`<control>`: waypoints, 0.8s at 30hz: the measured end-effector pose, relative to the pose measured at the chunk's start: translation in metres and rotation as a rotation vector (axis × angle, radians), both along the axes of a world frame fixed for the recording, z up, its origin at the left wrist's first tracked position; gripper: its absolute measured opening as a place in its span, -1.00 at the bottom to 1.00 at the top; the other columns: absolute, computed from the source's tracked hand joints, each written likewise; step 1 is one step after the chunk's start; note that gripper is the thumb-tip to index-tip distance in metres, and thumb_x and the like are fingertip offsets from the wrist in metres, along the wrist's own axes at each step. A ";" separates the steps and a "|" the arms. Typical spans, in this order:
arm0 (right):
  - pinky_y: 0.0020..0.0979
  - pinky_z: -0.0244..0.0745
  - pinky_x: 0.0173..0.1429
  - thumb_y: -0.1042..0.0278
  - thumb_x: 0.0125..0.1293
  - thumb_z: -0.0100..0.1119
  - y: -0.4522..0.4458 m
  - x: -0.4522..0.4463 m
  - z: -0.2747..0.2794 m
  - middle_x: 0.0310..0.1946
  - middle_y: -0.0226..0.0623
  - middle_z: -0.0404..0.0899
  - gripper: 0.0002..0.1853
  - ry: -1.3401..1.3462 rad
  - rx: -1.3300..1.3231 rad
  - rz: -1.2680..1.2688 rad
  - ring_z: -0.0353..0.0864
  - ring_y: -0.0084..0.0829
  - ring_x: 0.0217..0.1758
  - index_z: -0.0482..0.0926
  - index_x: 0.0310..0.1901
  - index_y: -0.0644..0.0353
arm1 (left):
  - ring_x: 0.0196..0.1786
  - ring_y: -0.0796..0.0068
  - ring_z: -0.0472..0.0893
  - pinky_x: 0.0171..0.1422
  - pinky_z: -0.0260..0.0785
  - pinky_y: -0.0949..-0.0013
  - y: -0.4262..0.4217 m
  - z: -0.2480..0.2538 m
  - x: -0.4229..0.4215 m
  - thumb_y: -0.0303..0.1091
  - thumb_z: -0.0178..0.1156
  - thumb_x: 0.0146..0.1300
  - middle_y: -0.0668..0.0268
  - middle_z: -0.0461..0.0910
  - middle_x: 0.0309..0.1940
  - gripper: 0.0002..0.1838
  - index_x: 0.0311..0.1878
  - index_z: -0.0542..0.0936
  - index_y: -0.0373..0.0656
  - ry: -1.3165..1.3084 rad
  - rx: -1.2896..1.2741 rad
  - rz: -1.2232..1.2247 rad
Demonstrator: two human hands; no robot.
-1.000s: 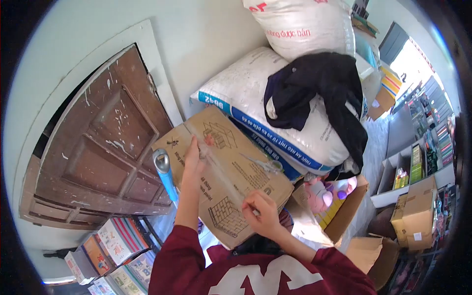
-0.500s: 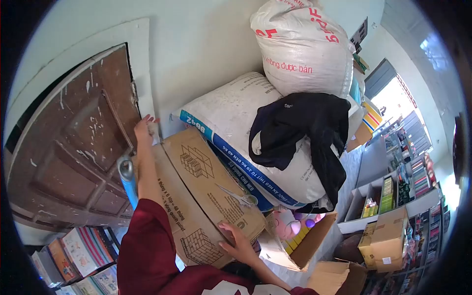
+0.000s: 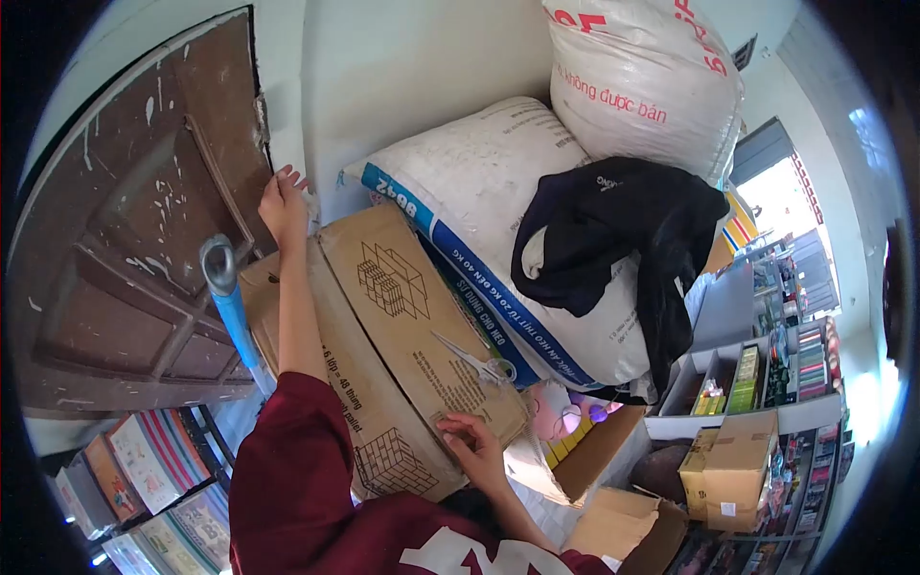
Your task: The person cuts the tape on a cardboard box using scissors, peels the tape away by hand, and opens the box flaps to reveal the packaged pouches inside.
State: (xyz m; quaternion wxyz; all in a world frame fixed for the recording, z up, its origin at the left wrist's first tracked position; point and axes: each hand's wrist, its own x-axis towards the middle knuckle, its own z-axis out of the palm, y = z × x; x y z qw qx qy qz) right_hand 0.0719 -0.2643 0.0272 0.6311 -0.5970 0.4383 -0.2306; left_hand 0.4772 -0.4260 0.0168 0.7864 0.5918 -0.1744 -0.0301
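A brown cardboard box (image 3: 398,331), printed with line drawings and text, lies in front of me. My left hand (image 3: 285,209) is at its far end, close to the door, fingers stretched and slightly apart. A whitish, see-through strip (image 3: 312,213) shows beside those fingers; whether they touch it I cannot tell. Over the near end of the box's middle seam, my right hand (image 3: 476,452) has its fingers loosely bent, with a gap to the thumb and nothing visible between. Scissors (image 3: 484,366) rest on the box, blades towards its middle.
A white feed sack (image 3: 479,182) leans along the box, with a black garment (image 3: 613,240) on it. Behind stands another full sack (image 3: 642,91). A blue-handled tool (image 3: 230,307) is by the brown door (image 3: 144,211). An open carton (image 3: 599,455) sits at right.
The view has shifted, so the box and sacks appear moved. My right hand has lifted a little, its fingers more bent. My left hand stays at the box's far end.
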 end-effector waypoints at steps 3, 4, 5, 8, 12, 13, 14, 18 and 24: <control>-0.58 0.34 -0.07 0.59 0.18 0.02 0.003 -0.003 0.001 -0.11 -0.30 0.51 -0.64 0.026 -0.052 0.008 0.45 -0.59 -0.08 0.35 0.04 0.19 | -0.15 0.18 0.58 -0.20 0.45 0.29 0.000 0.006 -0.002 -0.32 -0.08 0.24 -0.03 0.57 -0.29 -0.68 -0.14 0.52 -0.39 -0.050 0.252 0.021; -0.58 0.34 -0.10 0.59 0.18 0.02 0.004 -0.003 0.004 -0.12 -0.29 0.51 -0.64 0.055 -0.086 0.010 0.46 -0.58 -0.12 0.35 0.04 0.19 | -0.14 0.15 0.57 -0.18 0.43 0.27 0.002 0.007 0.002 -0.30 -0.06 0.21 -0.04 0.56 -0.30 -0.68 -0.16 0.54 -0.36 -0.138 0.472 0.051; -0.59 0.35 -0.13 0.58 0.18 0.01 0.005 -0.003 0.008 -0.13 -0.28 0.52 -0.64 0.083 -0.121 0.014 0.48 -0.58 -0.16 0.35 0.04 0.19 | -0.13 0.12 0.56 -0.15 0.42 0.25 0.004 0.007 0.009 -0.29 -0.04 0.18 -0.05 0.56 -0.30 -0.68 -0.18 0.55 -0.32 -0.229 0.689 0.086; -0.51 0.36 -0.03 0.59 0.19 -0.03 0.008 0.000 0.017 -0.11 -0.23 0.50 -0.67 0.123 -0.299 0.062 0.50 -0.45 -0.09 0.37 0.02 0.22 | -0.21 0.26 0.58 -0.10 0.37 0.30 0.018 -0.016 0.040 -0.27 0.00 0.12 0.07 0.59 -0.34 -0.72 -0.23 0.60 -0.21 -0.484 0.991 -0.228; -0.44 0.35 0.04 0.59 0.19 -0.08 0.008 0.001 0.019 -0.11 -0.19 0.49 -0.70 0.191 -0.336 0.084 0.50 -0.34 -0.04 0.39 -0.01 0.26 | -0.18 0.13 0.56 -0.06 0.34 0.24 0.043 -0.019 0.054 -0.29 0.01 0.07 0.03 0.58 -0.35 -0.73 -0.29 0.61 -0.24 -0.409 1.060 -0.500; -0.44 0.34 0.04 0.59 0.19 -0.08 0.006 0.002 0.020 -0.11 -0.19 0.49 -0.71 0.182 -0.327 0.084 0.49 -0.35 -0.04 0.39 -0.02 0.26 | -0.16 0.11 0.55 -0.05 0.34 0.20 0.043 -0.022 0.059 -0.29 0.03 0.05 -0.02 0.56 -0.33 -0.74 -0.32 0.61 -0.24 -0.392 1.044 -0.551; -0.44 0.34 0.04 0.58 0.19 -0.08 0.005 0.004 0.021 -0.12 -0.19 0.50 -0.71 0.171 -0.316 0.080 0.49 -0.35 -0.04 0.39 -0.02 0.27 | -0.14 0.08 0.55 -0.04 0.33 0.17 0.042 -0.024 0.064 -0.30 0.06 0.02 -0.07 0.54 -0.32 -0.75 -0.34 0.62 -0.25 -0.378 1.030 -0.603; -0.45 0.33 0.04 0.58 0.20 -0.09 0.002 0.007 0.027 -0.12 -0.20 0.50 -0.70 0.210 -0.263 0.083 0.48 -0.36 -0.02 0.38 -0.01 0.26 | -0.20 0.08 0.57 -0.09 0.36 0.22 0.034 -0.047 0.082 -0.32 0.04 0.01 -0.10 0.55 -0.34 -0.74 -0.34 0.62 -0.27 -0.523 1.140 -0.605; -0.44 0.22 0.17 0.56 0.22 -0.09 -0.002 0.003 0.027 -0.08 -0.27 0.47 -0.66 0.069 0.002 0.097 0.38 -0.45 0.06 0.32 0.06 0.23 | -0.24 0.12 0.59 -0.13 0.36 0.26 0.044 -0.020 0.066 -0.35 -0.04 0.02 -0.10 0.56 -0.39 -0.72 -0.37 0.62 -0.28 -0.047 0.827 -0.706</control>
